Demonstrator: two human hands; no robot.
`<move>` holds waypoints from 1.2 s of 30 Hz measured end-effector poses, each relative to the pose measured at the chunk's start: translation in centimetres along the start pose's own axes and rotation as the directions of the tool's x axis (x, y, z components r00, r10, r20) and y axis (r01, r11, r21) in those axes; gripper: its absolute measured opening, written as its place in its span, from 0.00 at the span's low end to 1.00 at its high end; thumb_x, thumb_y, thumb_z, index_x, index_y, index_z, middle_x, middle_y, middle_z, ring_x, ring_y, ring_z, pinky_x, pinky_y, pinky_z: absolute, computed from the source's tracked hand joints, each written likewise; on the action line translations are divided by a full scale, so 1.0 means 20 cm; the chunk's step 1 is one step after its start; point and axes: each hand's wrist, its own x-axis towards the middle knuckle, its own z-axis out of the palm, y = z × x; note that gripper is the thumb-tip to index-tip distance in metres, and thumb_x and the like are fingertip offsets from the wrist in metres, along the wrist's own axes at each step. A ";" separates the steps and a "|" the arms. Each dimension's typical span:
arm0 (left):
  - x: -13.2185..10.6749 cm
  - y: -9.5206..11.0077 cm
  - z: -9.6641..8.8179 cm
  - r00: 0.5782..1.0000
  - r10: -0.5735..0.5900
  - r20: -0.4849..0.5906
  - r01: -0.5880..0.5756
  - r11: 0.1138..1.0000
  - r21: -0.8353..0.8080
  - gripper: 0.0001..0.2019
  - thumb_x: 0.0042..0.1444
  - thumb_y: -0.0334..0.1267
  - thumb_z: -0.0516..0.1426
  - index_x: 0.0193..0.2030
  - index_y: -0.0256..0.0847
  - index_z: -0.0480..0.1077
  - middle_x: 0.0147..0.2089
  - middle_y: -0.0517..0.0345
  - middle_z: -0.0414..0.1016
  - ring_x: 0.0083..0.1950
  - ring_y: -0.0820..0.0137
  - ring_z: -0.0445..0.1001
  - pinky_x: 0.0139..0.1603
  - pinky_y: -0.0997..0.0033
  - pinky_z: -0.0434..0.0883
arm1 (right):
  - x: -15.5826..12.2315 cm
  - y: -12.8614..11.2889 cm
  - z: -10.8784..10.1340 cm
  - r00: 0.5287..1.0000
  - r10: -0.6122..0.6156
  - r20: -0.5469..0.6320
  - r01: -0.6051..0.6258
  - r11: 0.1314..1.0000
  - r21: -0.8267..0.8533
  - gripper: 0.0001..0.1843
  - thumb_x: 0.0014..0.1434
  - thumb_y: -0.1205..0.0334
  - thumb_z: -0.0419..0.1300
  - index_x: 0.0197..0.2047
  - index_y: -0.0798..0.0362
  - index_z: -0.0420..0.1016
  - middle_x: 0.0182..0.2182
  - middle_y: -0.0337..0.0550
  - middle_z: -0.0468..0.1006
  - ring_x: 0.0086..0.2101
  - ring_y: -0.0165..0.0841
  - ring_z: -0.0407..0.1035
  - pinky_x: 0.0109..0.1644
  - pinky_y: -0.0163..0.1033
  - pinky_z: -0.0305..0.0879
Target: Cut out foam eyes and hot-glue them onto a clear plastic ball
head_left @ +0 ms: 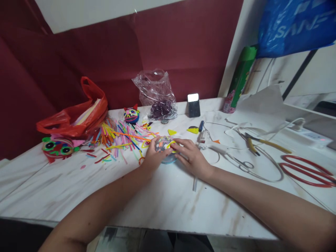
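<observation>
Midway between the near and far edges of the white, streaked table point(157, 196), the left hand point(151, 154) and right hand point(193, 157) hold a rounded piece point(161, 142) between them. It looks greyish on top, flecked with orange and pink, with a bright yellow strip point(172, 144) under the fingertips and a pale blue lower rim. Beyond lie yellow cutouts point(193, 130); by the table's far edge sits a clear bag point(159, 89).
</observation>
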 end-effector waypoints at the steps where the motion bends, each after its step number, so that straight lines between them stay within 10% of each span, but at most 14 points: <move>1: 0.00 0.01 0.00 1.000 0.007 -0.013 -0.006 0.999 0.037 0.34 0.35 0.36 0.69 0.53 0.44 0.64 0.48 0.54 0.73 0.48 0.64 0.73 0.48 0.66 0.70 | 0.00 0.01 0.00 1.000 -0.017 0.008 0.017 1.000 0.000 0.20 0.64 0.63 0.55 0.59 0.44 0.66 0.54 0.51 0.72 0.53 0.42 0.65 0.55 0.55 0.66; 8: 0.07 0.03 -0.06 1.000 0.003 -0.019 -0.002 1.000 0.022 0.21 0.49 0.49 0.62 0.48 0.42 0.68 0.46 0.53 0.74 0.49 0.62 0.72 0.51 0.62 0.68 | 0.00 0.10 -0.01 0.991 0.131 0.042 -0.135 0.984 0.118 0.18 0.63 0.61 0.56 0.56 0.45 0.71 0.55 0.50 0.74 0.53 0.41 0.68 0.55 0.53 0.68; 17: 0.10 0.00 -0.12 0.996 0.066 0.066 -0.063 0.997 -0.044 0.16 0.42 0.41 0.65 0.39 0.40 0.72 0.41 0.55 0.77 0.49 0.60 0.73 0.54 0.60 0.66 | 0.00 0.10 -0.01 0.929 0.339 0.151 -0.367 0.898 0.242 0.21 0.63 0.60 0.54 0.58 0.46 0.70 0.59 0.49 0.70 0.58 0.40 0.64 0.49 0.45 0.73; 36: 0.06 0.02 -0.09 0.997 0.055 0.044 -0.057 0.998 0.032 0.23 0.41 0.42 0.67 0.44 0.41 0.68 0.46 0.53 0.75 0.49 0.63 0.72 0.52 0.62 0.66 | -0.01 0.06 0.00 0.973 0.196 0.123 -0.216 0.959 0.184 0.22 0.64 0.63 0.52 0.61 0.46 0.66 0.59 0.53 0.69 0.57 0.43 0.64 0.50 0.52 0.72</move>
